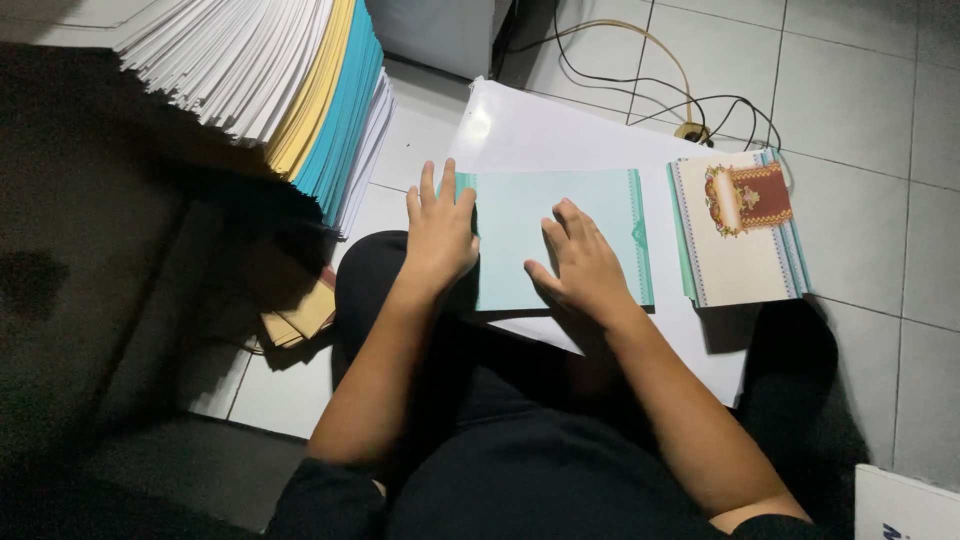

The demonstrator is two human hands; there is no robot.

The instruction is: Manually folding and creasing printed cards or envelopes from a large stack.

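Both my hands lie flat, fingers spread: left hand point(438, 232) and right hand point(582, 262) pressing the teal card point(520, 225); I judge folding underway, creasing next.

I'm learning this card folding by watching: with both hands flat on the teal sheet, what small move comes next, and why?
Probably sweep the right hand across the teal card toward its left edge to crease it. The left hand already pins that edge, and the card lies flat on the white sheet, beside the stack of finished cards.
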